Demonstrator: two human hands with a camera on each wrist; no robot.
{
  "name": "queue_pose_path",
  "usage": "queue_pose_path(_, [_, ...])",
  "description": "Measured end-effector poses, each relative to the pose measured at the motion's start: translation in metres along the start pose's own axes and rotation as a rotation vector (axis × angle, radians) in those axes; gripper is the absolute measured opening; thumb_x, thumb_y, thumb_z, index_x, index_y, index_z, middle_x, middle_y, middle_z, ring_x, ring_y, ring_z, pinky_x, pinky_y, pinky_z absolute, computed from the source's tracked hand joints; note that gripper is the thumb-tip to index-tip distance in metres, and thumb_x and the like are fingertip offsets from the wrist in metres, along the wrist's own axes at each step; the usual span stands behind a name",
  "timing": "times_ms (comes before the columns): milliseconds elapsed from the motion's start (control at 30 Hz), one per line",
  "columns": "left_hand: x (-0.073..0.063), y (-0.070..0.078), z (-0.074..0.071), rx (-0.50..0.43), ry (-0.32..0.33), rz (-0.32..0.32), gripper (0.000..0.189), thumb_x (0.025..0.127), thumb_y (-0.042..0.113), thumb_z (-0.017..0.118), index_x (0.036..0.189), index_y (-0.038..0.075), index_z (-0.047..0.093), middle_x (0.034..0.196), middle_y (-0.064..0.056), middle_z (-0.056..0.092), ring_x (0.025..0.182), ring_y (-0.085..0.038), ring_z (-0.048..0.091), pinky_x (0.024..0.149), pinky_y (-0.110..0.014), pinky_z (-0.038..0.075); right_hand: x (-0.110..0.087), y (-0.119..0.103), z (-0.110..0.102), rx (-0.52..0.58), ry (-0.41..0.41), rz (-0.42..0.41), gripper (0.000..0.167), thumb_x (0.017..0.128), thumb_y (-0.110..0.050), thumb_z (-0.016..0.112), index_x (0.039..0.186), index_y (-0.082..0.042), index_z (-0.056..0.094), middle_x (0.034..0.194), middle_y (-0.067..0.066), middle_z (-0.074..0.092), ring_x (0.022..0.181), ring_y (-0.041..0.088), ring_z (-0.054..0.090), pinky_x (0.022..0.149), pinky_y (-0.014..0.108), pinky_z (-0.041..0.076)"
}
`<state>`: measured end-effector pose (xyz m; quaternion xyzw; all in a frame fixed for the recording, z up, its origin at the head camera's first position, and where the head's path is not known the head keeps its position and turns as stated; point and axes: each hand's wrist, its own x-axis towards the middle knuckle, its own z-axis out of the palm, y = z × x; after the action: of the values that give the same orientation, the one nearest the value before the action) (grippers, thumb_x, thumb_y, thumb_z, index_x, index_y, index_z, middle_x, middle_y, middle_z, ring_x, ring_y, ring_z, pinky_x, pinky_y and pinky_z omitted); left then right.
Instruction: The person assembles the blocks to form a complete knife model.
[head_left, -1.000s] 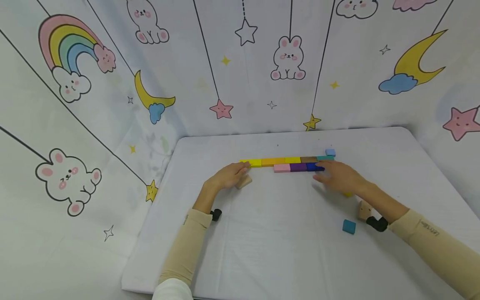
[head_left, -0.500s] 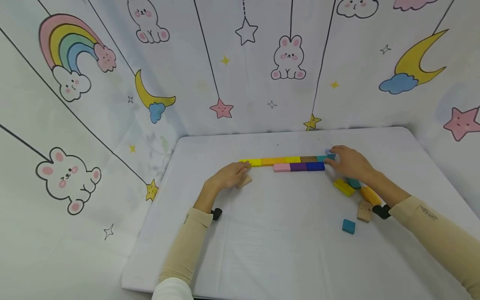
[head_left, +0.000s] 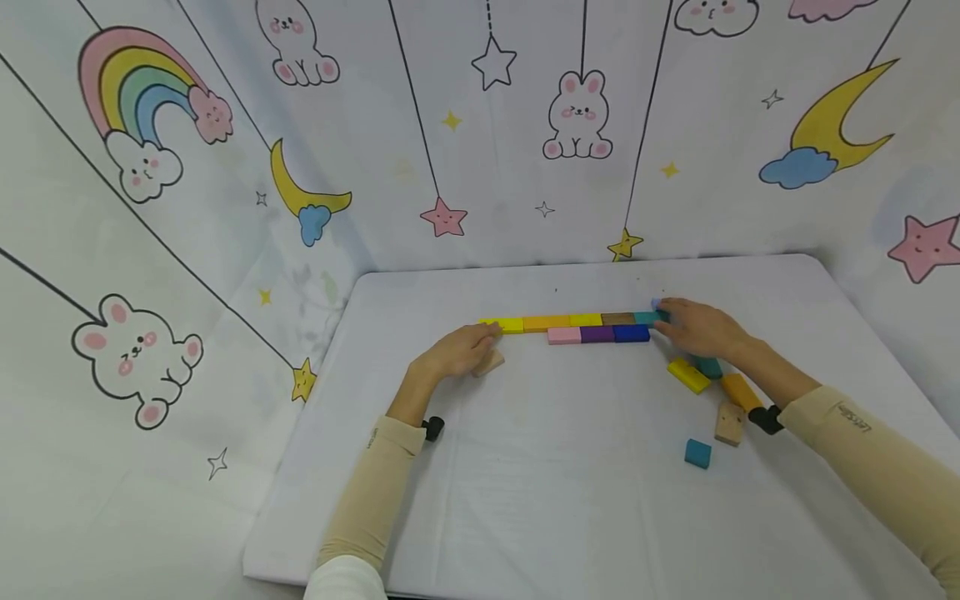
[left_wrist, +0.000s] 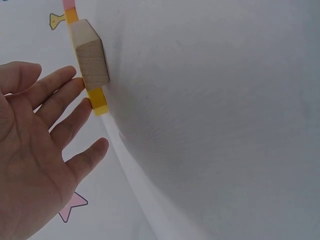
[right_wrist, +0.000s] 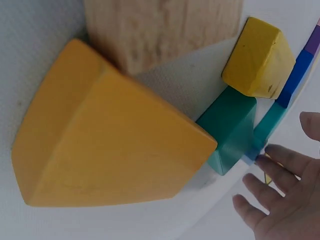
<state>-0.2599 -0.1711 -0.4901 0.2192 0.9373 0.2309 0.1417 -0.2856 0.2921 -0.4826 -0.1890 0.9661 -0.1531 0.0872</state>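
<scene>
In the head view a row of blocks runs across the table: a yellow block (head_left: 508, 326), an orange block (head_left: 546, 322), a second yellow block (head_left: 586, 320), a brown block (head_left: 618, 318) and a teal block (head_left: 647, 317). Against its near side lie a pink block (head_left: 564, 336), a purple block (head_left: 597, 334) and a dark blue block (head_left: 632, 333). My left hand (head_left: 456, 350) touches the row's left end with extended fingers, beside a plain wooden block (left_wrist: 91, 57). At the right end, the fingertips of my right hand (head_left: 699, 325) touch a light blue block (head_left: 656, 303), mostly hidden.
Near my right forearm lie a loose yellow block (head_left: 688, 375), a green block (right_wrist: 231, 127), an orange block (right_wrist: 115, 135), a wooden block (head_left: 729, 423) and a blue-teal block (head_left: 697, 453). A patterned cloth (head_left: 510, 183) hangs behind the white table (head_left: 525, 483).
My right hand has gone from the dark blue block up to the light blue block at the row's right end. That block now sits slightly further left. My left hand stays put.
</scene>
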Motion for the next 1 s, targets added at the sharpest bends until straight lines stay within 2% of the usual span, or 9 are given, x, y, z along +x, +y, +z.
queue_pose_path(200, [0.0,0.001,-0.001,-0.011,-0.009,-0.006,0.048,0.115,0.029,0.036,0.159,0.013,0.045,0.165,-0.006,0.041,0.156,-0.026,0.031,0.128,-0.042,0.023,0.001,0.0,0.001,-0.037,-0.012,-0.002,0.059,0.109,-0.031,0.055,0.152,0.008,0.045,0.155,0.036,0.041,0.139,0.056,0.042,0.11,0.071,0.038])
queue_pose_path(500, [-0.002,0.003,-0.001,-0.023,-0.009,-0.016,0.049,0.114,0.026,0.033,0.161,0.013,0.042,0.166,-0.007,0.038,0.156,-0.026,0.03,0.128,-0.042,0.023,-0.001,-0.002,-0.004,-0.071,-0.028,0.011,0.058,0.11,-0.029,0.053,0.15,0.011,0.045,0.155,0.037,0.04,0.141,0.056,0.04,0.112,0.069,0.036])
queue_pose_path(800, [-0.002,0.004,0.0,-0.018,-0.004,-0.02,0.049,0.114,0.025,0.033,0.16,0.014,0.043,0.166,-0.006,0.039,0.156,-0.025,0.03,0.128,-0.042,0.023,-0.003,0.008,-0.005,-0.086,-0.03,0.011,0.056,0.111,-0.029,0.05,0.149,0.013,0.046,0.153,0.037,0.041,0.141,0.056,0.04,0.114,0.069,0.035])
queue_pose_path(1000, [-0.002,0.003,0.0,-0.022,-0.003,-0.01,0.049,0.114,0.026,0.034,0.16,0.013,0.044,0.165,-0.006,0.04,0.156,-0.025,0.03,0.128,-0.041,0.023,-0.006,0.013,-0.007,-0.096,-0.031,0.02,0.056,0.111,-0.031,0.049,0.146,0.013,0.049,0.152,0.038,0.043,0.137,0.057,0.044,0.111,0.07,0.038])
